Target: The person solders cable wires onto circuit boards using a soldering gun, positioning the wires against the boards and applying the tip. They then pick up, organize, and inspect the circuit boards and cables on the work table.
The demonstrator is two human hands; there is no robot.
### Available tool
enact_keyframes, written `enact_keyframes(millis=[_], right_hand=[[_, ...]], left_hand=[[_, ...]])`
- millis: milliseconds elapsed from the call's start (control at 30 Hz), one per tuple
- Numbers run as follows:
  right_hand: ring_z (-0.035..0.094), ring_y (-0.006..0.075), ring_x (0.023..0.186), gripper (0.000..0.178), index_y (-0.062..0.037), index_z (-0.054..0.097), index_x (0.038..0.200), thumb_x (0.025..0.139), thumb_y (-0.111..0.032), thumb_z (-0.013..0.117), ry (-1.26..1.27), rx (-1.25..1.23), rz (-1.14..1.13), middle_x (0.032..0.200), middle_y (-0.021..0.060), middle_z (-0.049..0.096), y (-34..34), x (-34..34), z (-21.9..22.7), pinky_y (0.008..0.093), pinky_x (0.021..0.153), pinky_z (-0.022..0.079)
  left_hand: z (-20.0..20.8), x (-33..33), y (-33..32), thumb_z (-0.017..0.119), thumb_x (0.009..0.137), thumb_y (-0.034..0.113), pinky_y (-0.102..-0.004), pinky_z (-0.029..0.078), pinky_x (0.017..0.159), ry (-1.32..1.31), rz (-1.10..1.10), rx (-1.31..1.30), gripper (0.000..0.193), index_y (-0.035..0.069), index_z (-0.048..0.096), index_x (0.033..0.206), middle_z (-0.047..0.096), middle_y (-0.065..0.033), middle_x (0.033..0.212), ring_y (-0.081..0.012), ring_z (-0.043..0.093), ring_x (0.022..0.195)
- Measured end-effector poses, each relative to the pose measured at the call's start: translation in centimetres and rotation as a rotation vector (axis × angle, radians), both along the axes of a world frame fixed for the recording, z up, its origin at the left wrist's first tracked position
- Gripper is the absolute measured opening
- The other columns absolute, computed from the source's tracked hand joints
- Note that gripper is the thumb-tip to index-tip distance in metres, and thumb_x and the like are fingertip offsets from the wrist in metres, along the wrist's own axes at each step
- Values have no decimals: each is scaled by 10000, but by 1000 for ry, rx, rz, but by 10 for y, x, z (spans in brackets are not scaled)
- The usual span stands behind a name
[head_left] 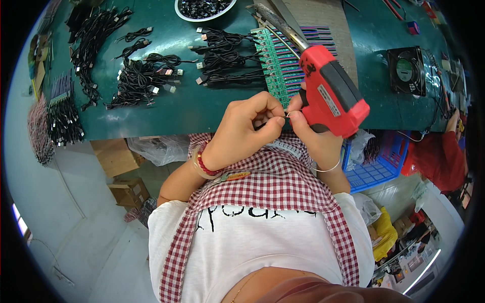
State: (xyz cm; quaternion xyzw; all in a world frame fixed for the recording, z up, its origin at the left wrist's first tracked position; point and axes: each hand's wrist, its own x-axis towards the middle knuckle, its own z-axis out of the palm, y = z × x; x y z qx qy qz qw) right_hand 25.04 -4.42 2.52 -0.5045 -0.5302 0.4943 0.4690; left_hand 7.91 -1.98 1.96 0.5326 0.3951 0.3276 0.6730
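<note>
Off left of the left hand (248, 129), a messy pile of black cables (139, 81) sits on the bench (187, 118). That hand pinches a thin cable (287, 116) up against the right hand (317, 142), which also grips a red soldering gun (331, 93).

Two hands (242, 127) meet at the bench's (194, 116) near edge, beside one soldering gun (331, 93). One bowl (205, 19) stands at the far edge, one fan (406, 71) toward the right edge.
</note>
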Motion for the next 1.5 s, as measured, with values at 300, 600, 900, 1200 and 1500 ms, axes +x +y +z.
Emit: enact_keyframes(millis=[300,600,900,1200,1500], right_hand=[[582,119,773,471,41,413,1223,795,52,610,282,-123,-207,899,65,614,2,-4,-5,259,691,480],[569,102,740,422,36,474,1167,784,28,651,12,-141,-137,872,51,609,-1,-1,-6,242,671,466],[579,192,720,373,40,448,1206,877,-88,568,121,-11,-402,802,104,592,-27,45,-13,311,665,485],[457,137,528,391,42,458,1173,881,-176,600,185,-149,-252,637,61,482,-83,60,-39,273,512,396],[498,123,627,301,17,533,1113,830,-43,618,18,-158,-167,733,39,536,-108,71,-60,280,584,423]], left_hand=[[-4,6,1,643,715,-34,-249,429,478,354,198,542,143,11,532,794,563,-61,691,-141,548,536],[-4,8,6,642,722,-20,-289,434,490,459,142,680,144,22,515,776,501,-63,706,-181,540,569],[-23,8,35,672,757,36,-327,445,541,709,104,756,116,36,559,781,533,-65,765,-237,558,632],[-34,13,35,685,736,48,-310,434,502,746,197,833,121,54,564,732,514,-52,694,-206,541,567],[-30,14,37,661,733,41,-324,428,496,808,175,869,107,58,556,730,480,-55,668,-214,526,561]])
